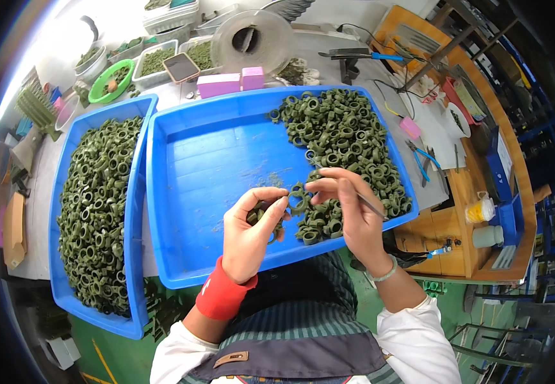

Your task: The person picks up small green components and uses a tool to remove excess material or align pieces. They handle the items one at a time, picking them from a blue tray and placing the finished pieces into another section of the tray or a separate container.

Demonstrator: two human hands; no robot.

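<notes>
The left hand [246,232] has its grip clamped on a green ring part [258,213], the right hand [349,208] pinches a thin metal tool [372,206] just beside it, over the blue tray [213,160], with the ring pile [344,134] beyond.

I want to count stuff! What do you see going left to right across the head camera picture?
Left blue tray full of green rings → left hand → right hand → heap of green rings → blue-handled pliers → yellow spool.
</notes>
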